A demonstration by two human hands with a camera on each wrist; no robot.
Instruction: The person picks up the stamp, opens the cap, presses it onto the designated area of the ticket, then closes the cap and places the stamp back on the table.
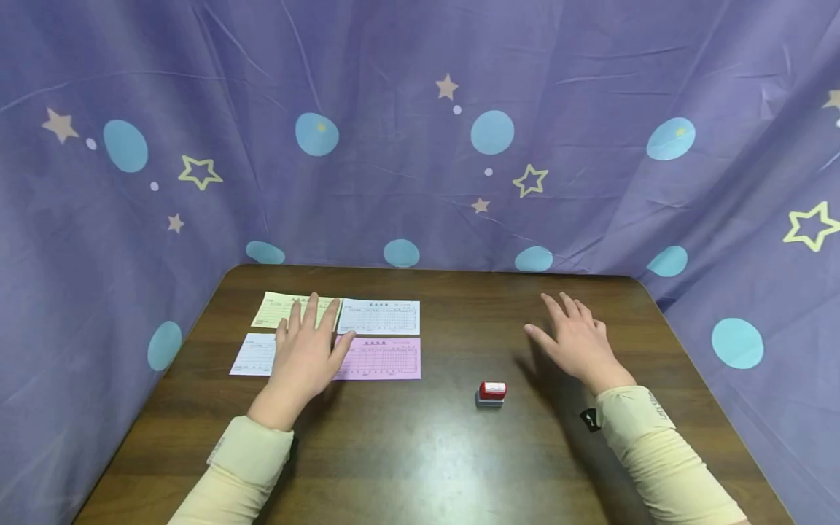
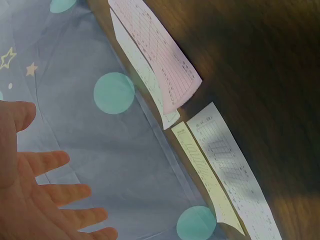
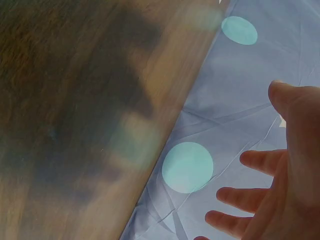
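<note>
My left hand [image 1: 305, 357] hovers with spread fingers over several printed slips at the left of the table. Among them are a yellow slip [image 1: 265, 313], a pink slip [image 1: 387, 359] and a white slip [image 1: 380, 319]; another white slip [image 1: 252, 356] is partly hidden under the hand in the head view. In the left wrist view, the hand [image 2: 45, 195] is clear of the pink slip [image 2: 165, 60]. To the right, my right hand [image 1: 577, 346] is held above bare wood, fingers spread and holding nothing. Between the hands stands a small red and grey stamp [image 1: 492, 392].
The brown wooden table [image 1: 407, 467] has rounded far corners. A purple curtain [image 1: 394, 168] with stars and blue dots surrounds its back and sides. Both sleeves [image 1: 252, 452] are pale, and a black tag [image 1: 590, 419] hangs at the right cuff.
</note>
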